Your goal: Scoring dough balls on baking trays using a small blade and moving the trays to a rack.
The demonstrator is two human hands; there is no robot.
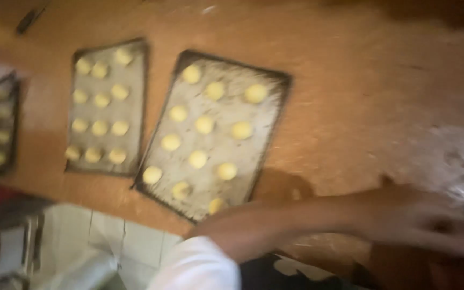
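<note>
Frame heavily motion-blurred; fine detail was lost throughout.

Surface: a wooden table (350, 70) of orange-brown tone was seen filling most of the frame, dusted pale toward the right edge, where a whitish floury patch (447, 150) was noted.

Trays: a dark-rimmed baking tray (267, 134) was recorded at centre frame, set at a slant and lined with pale paper, carrying round yellow dough balls (204, 124) in rough rows of three. A second tray (138, 96) lay just to its left, apart from it, also loaded with dough balls. A third tray (14, 123) was cut off by the left edge of the frame.

Hands: one bare arm in a white sleeve (200, 266) was seen stretched across the lower frame toward the right, ending in a hand (430, 223) at the lower right, well apart from the centre tray. Which of the person's hands it was could not be settled. Fingers were smeared by blur; whether they were loose, clenched or grasping anything could not be told. No second hand was made out.

Room: pale floor tiles (108, 241) were visible at lower left below the table edge, beside a grey blurred object.
</note>
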